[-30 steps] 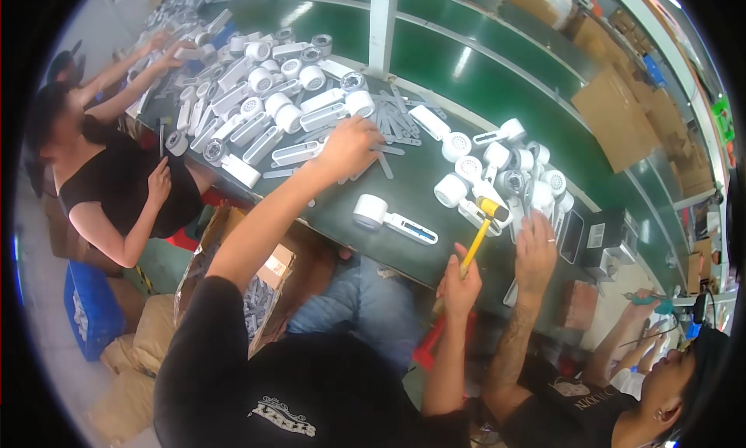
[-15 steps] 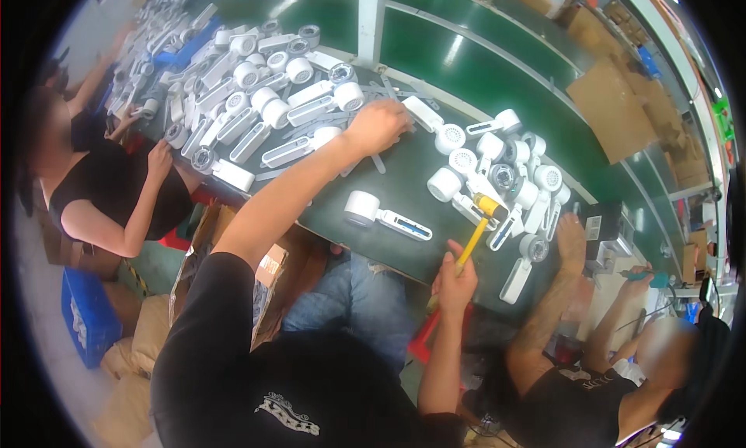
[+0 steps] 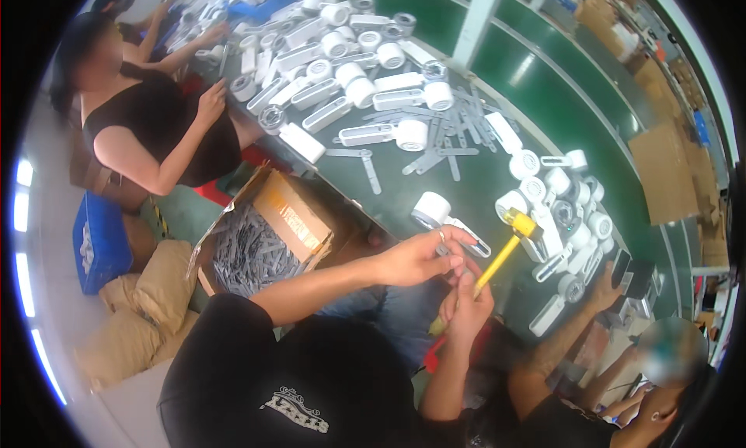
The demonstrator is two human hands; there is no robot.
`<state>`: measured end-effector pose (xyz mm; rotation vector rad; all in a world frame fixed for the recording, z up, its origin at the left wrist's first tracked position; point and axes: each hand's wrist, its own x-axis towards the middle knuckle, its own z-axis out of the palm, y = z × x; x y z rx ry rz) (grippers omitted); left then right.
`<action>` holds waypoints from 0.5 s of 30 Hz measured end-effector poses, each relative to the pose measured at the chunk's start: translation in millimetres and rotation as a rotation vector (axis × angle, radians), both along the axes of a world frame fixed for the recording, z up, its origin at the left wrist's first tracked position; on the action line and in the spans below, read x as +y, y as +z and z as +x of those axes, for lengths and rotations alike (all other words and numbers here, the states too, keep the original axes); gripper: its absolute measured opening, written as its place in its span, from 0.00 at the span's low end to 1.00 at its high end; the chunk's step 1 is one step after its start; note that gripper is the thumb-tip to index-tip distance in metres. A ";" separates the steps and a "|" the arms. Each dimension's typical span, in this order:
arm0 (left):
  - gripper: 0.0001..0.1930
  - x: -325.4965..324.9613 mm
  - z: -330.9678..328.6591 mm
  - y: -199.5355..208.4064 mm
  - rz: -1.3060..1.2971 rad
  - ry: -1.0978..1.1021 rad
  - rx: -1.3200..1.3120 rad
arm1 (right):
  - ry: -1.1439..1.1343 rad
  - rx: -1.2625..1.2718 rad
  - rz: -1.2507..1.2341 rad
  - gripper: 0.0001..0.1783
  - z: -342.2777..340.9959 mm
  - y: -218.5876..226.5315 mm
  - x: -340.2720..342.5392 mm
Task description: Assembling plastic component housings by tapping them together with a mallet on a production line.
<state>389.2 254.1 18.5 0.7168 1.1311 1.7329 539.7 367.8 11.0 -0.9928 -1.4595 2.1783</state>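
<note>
My right hand (image 3: 468, 304) is wrapped round the yellow handle of a mallet (image 3: 497, 268), its yellow-and-black head up and to the right. Beside it, my left hand (image 3: 420, 257) has its thumb and fingers brought together near the right fingertips. A small greyish bit shows between those fingers, too little to name. Just beyond both hands lies a white handheld fan (image 3: 432, 208) with a round head, its handle partly behind my left fingers. Farther off on the dark green table, flat grey strips (image 3: 458, 125) are piled loosely.
Many white handheld fans (image 3: 353, 87) heap up at the far left, and more (image 3: 559, 203) cluster at the right. A carton (image 3: 291, 219) full of grey strips stands left of my lap. A co-worker sits on either side; the right one's hand (image 3: 604, 292) touches the table's edge.
My left hand has drawn back from the grey strips to beside my right hand. The right hand still grips the mallet. The view has swung leftward, bringing the carton of strips into sight.
</note>
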 end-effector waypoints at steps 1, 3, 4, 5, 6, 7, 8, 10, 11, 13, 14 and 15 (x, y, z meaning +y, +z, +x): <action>0.22 -3.5 -0.7 -7.6 -0.015 0.004 0.058 | -0.051 0.017 -0.023 0.18 1.0 1.1 -0.8; 0.27 -9.5 -3.4 -15.7 0.008 -0.037 0.080 | -0.088 0.032 -0.049 0.15 8.1 -4.8 4.3; 0.27 -12.0 -3.1 -18.2 0.009 -0.029 0.076 | -0.079 -0.012 -0.022 0.13 10.2 -4.4 9.2; 0.28 -13.9 -3.9 -8.7 -0.068 0.078 0.280 | -0.048 -0.057 0.046 0.13 14.1 -5.4 15.5; 0.29 -15.5 -6.4 -3.1 -0.139 0.183 0.484 | -0.019 -0.103 0.120 0.13 19.5 -4.8 22.4; 0.31 -16.1 -13.1 -19.2 -0.135 0.405 0.811 | -0.041 -0.129 0.137 0.13 24.3 -1.1 28.3; 0.29 -18.4 -26.3 -18.1 -0.143 0.481 1.052 | -0.059 -0.146 0.152 0.15 27.5 5.6 35.6; 0.31 -19.9 -42.7 -17.9 -0.206 0.484 1.320 | -0.070 -0.199 0.238 0.17 22.7 9.2 52.4; 0.31 -16.1 -46.7 -22.0 -0.205 0.448 1.340 | -0.038 -0.184 0.275 0.17 20.0 7.7 60.1; 0.31 -6.1 -53.4 -32.9 -0.172 0.409 1.409 | -0.033 -0.152 0.286 0.16 8.8 2.4 65.1; 0.31 -1.3 -54.9 -38.9 -0.162 0.403 1.400 | -0.020 -0.152 0.303 0.16 2.1 1.3 66.2; 0.31 2.6 -57.0 -44.0 -0.157 0.364 1.385 | 0.012 -0.163 0.338 0.14 -6.9 1.6 64.8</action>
